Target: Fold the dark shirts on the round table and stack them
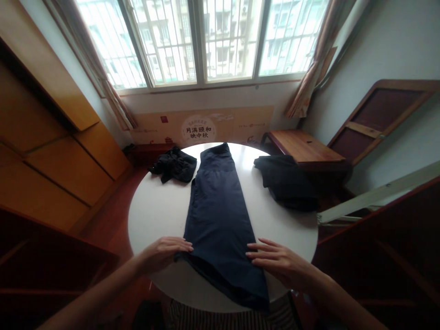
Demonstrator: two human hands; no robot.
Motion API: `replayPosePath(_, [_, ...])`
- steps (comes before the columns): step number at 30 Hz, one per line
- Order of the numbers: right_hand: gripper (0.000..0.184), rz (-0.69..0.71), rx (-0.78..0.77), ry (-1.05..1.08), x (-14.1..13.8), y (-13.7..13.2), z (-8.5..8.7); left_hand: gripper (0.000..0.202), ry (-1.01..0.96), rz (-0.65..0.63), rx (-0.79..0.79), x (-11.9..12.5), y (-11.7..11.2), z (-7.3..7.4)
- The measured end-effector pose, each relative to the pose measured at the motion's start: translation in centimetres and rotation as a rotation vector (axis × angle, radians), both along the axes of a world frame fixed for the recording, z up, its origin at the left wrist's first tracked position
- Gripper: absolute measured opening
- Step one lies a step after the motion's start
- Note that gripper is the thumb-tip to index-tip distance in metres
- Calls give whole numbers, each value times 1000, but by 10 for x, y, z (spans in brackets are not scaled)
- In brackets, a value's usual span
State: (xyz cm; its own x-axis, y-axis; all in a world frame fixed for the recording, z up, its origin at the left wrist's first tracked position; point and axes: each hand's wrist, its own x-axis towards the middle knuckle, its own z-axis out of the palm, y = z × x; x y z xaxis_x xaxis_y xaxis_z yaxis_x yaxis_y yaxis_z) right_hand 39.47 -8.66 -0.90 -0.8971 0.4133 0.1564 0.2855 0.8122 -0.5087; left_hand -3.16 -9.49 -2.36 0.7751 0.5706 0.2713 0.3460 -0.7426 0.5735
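A pair of dark navy trousers (220,206), folded lengthwise, lies down the middle of a round white table (154,215). Its waistband points toward the window, and the wide hem end reaches the table's near edge, the right corner lowest. My left hand (168,250) rests at the left edge near the hem, fingers stretched out together on the cloth and the thumb hidden. On the opposite edge, my right hand (275,259) touches the fabric with its fingers spread.
Crumpled black clothing (177,165) lies at the table's far left. A folded black garment (288,181) sits on the right side, partly over the rim. Beyond stand a wooden side table (305,144), a printed panel (206,123) under the window, and orange-brown cabinets (51,169) at left.
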Motion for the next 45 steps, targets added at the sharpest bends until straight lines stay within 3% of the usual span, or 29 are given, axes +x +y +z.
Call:
replayPosePath(4, [34,-150,-229,149,18,-24,-7,34,-54,123,-168,7,-28,-1])
replayPosePath(8, [36,-456,-310,308,31,-40,-23,22,-133,284,-248,20,-40,13])
replayPosePath(11, [39,-586,-406,453,18,-30,-22,20,-272,465,-355,34,-29,22])
replayPosePath(13, [42,-527,-555,519,1,-18,-14,25,-407,565,-506,43,-17,24])
replayPosePath(16, [58,-433,-719,571,-23,-2,-2,31,-586,611,-790,56,-1,22])
replayPosePath(18, [73,-490,-736,528,-34,7,1,35,-647,614,-926,63,7,21])
replayPosePath(20, [71,-591,-753,488,-42,16,2,39,-691,624,-984,67,15,20])
replayPosePath(23, [47,-708,-863,593,-48,31,1,40,-776,656,-980,68,26,18])
replayPosePath(25, [45,-755,-941,759,-48,39,1,40,-800,676,-953,65,32,16])
replayPosePath(28, [57,-757,-1019,915,-45,44,1,41,-761,696,-907,57,37,12])
replayPosePath(31, [59,-745,-1066,922,-43,42,3,42,-699,704,-852,54,38,11])
replayPosePath(37, [94,-787,-1050,682,-56,48,6,34,-620,611,-603,57,36,19])
replayPosePath(41, [51,-792,-898,731,-66,66,14,30,-656,613,-484,58,48,26])
replayPosePath(45, [33,-764,-725,965,-68,114,33,32,-756,681,-374,55,101,41])
